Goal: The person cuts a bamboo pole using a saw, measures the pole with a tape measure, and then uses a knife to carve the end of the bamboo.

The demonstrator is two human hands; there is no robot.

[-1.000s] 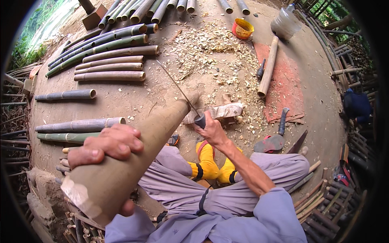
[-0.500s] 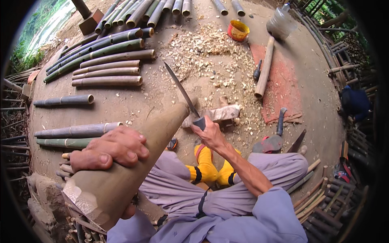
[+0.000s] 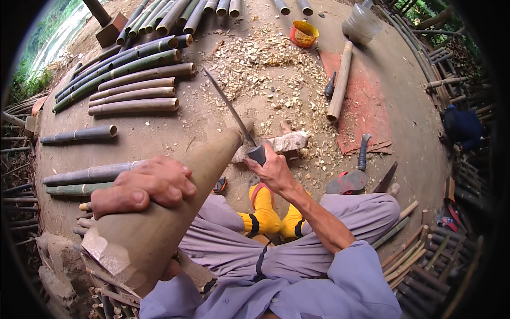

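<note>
My left hand is wrapped round the near part of a thick, brown-green bamboo pole. The pole slants away from me toward the middle, its near end cut into pale facets. In my right hand is the dark grey handle of a long, narrow knife. Its blade points far and left, passing by the pole's far end; whether it touches the pole I cannot tell. Beyond the pole's far end, a pale wooden block lies on the ground, partly hidden by my right hand and the pole.
Several cut bamboo poles lie to the left and far side. Wood chips cover the middle ground. A yellow-red tub, a clear plastic jug and a red mat are on the right. Another blade lies beside my right knee.
The surroundings have shifted slightly left and up in the view. The knife blade appears a little narrower. Both hands keep their holds.
</note>
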